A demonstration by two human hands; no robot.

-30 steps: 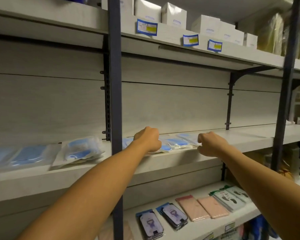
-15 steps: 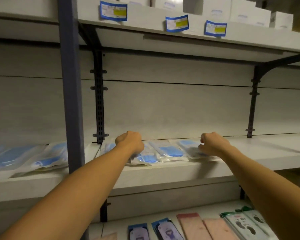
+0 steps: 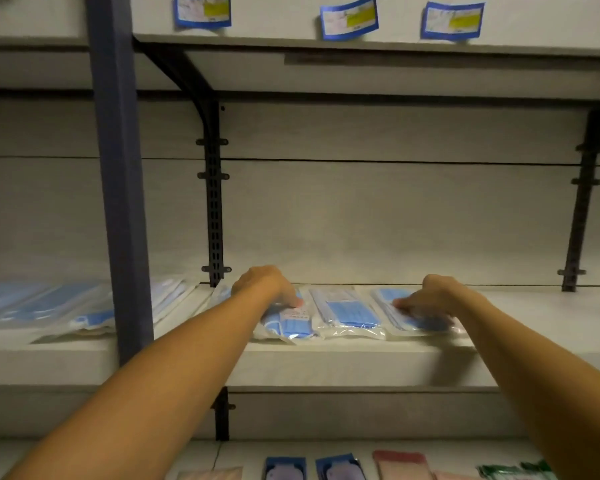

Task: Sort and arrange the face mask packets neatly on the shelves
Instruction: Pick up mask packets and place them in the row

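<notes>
Blue masks show through clear, crinkled plastic on three packets lying side by side at the front edge of the middle shelf. The left hand rests fingers-down on the left packet, which bears a small white label; its fingers look fairly straight, pressing rather than gripping. The right hand lies on the right packet, fingertips spread over it, though blur hides whether any finger curls under the edge. Between the hands sits the middle packet, untouched. The step in hand seems to be squaring this row. Next, the hands likely need to nudge both outer packets until edges line up, keeping the slippery film from sliding off the lip. More packets lie loosely beyond the left hand, past the blue post.
</notes>
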